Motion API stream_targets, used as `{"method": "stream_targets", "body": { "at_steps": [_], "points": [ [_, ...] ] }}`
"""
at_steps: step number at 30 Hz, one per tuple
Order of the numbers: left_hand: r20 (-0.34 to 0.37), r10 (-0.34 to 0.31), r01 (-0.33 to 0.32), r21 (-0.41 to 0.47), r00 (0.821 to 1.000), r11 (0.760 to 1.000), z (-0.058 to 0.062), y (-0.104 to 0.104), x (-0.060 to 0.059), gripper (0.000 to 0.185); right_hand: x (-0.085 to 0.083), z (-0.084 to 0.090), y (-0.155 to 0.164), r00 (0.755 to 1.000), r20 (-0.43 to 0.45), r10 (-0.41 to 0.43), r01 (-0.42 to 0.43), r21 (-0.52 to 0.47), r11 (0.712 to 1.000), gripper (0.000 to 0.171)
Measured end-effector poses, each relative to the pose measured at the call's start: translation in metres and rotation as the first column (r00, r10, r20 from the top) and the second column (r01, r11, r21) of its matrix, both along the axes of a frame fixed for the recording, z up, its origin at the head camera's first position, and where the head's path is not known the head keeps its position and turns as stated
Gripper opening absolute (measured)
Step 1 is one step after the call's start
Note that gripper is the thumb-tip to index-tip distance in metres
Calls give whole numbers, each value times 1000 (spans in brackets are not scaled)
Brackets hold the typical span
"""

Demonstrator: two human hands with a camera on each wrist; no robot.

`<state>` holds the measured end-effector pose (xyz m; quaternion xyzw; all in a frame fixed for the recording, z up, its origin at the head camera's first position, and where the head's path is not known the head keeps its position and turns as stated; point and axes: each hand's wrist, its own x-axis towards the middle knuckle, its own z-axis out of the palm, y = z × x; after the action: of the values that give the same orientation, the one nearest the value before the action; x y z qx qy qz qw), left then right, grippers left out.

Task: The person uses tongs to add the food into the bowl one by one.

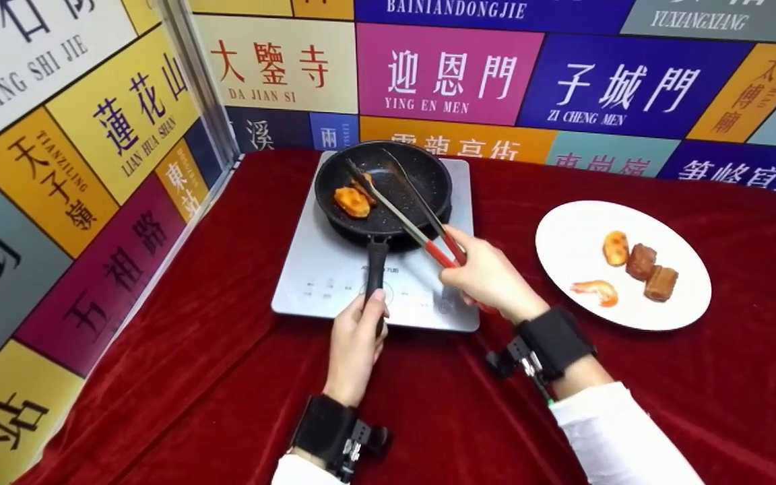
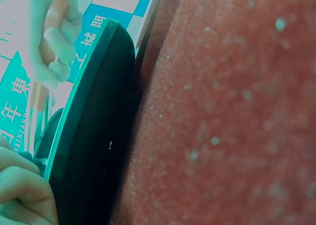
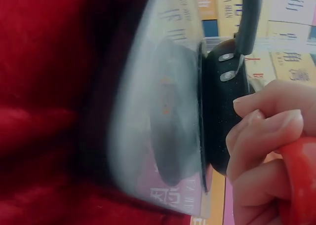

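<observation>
Black pan (image 1: pixel 388 176) holds 1 orange piece (image 1: pixel 351 201); right hand (image 1: pixel 489 276) pinches tongs (image 1: pixel 407 205), left hand (image 1: pixel 354 343) grips handle (image 1: pixel 374 266); plate (image 1: pixel 576 236) bears 4 morsels.

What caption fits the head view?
Left hand holds the pan handle; right hand works tongs at the food.

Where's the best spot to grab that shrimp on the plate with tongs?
Pinch the shrimp across its curved middle, coming from above on the near side of the plate. It lies flat, apart from the other pieces, so that side looks open.
</observation>
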<state>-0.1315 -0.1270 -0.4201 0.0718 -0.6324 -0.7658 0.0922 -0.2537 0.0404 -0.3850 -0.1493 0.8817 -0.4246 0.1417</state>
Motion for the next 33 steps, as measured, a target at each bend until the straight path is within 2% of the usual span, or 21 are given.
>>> {"method": "stream_targets", "body": {
  "at_steps": [7,10,16,24,27,33],
  "points": [
    [-16,-14,14,13,1000,1000,-1,2,-3,36,15,-11,19,997,-75,-2,0,-20,1000,76],
    [-17,-17,17,5,1000,1000,0,2,-2,40,20,-15,26,997,-82,-3,1,-22,1000,73],
    [-13,-15,15,-4,1000,1000,2,0,-1,41,31,-20,34,998,-64,-3,1,-41,999,72],
    [1,-9,9,15,1000,1000,-1,-2,0,38,49,-30,43,1000,4,-16,17,-177,984,74],
    [3,-11,11,17,1000,1000,-2,-1,0,38,59,-26,44,999,13,-35,37,-185,982,72],
    [1,-19,19,19,1000,1000,-1,1,1,39,74,-6,45,998,40,-41,49,-203,978,71]
  ]
}}
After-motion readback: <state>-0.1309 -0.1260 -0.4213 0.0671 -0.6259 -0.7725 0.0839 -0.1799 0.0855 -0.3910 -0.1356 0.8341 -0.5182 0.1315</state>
